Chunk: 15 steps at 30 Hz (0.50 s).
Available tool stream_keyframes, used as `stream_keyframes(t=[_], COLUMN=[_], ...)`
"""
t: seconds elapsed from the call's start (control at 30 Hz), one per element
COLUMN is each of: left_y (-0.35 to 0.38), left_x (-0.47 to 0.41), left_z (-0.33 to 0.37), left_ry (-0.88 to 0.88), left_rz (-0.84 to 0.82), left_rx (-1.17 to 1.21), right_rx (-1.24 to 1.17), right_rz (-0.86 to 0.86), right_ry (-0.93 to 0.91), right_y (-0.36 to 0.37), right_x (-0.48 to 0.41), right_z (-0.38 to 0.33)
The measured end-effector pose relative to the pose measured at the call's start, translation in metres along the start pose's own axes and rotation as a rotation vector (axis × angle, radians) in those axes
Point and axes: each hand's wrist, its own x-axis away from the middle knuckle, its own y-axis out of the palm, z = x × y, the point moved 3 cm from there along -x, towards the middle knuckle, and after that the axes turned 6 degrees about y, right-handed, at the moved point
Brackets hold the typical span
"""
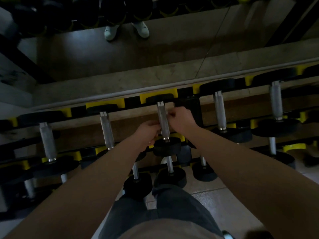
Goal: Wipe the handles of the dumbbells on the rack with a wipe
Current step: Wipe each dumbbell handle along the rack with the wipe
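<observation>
**Head view.** Centre of frame: the central handle (162, 120), a knurled steel bar, runs from upper to lower frame between its black heads, seated in the yellow cradles of the rack (121, 103). The left hand (148, 133) curls against the bar's lower left side, thumb on the metal. The right hand (181, 119) closes on the upper right side, fingertips pinching a pale scrap judged to be the wipe (169, 115); dim light hides its extent. The hands thus clamp opposite sides of one bar, near each other but not touching.

Left and right of centre: neighbouring handles (107, 130) lie parallel, apart from both hands.

Upper frame: a mirror (172, 40) reflects pale shoes (126, 30).

Hazards, as judged:
- The scrap is held only at the fingertips, so a stroke along the rough knurling may drag it free and drop it between the rails.
- Passes over the visible face alone would leave the underside unwiped.
- A hard twist may roll the dumbbell in its cradles and nip the left fingers against the near head.
</observation>
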Motion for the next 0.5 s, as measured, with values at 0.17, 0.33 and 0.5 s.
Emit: stream_keyframes(t=[0.17, 0.33, 0.5], left_y=[0.000, 0.000, 0.001], left_x=[0.006, 0.011, 0.015], left_z=[0.002, 0.008, 0.007], left_ry=[0.079, 0.070, 0.092], left_rz=[0.034, -0.010, 0.009], left_rx=[0.034, 0.018, -0.073], right_rx=[0.369, -0.073, -0.201], right_rz=[-0.340, -0.087, -0.056], right_ry=[0.019, 0.108, 0.082], right_y=[0.015, 0.002, -0.001], right_x=[0.017, -0.012, -0.026], right_z=[0.027, 0.007, 0.001])
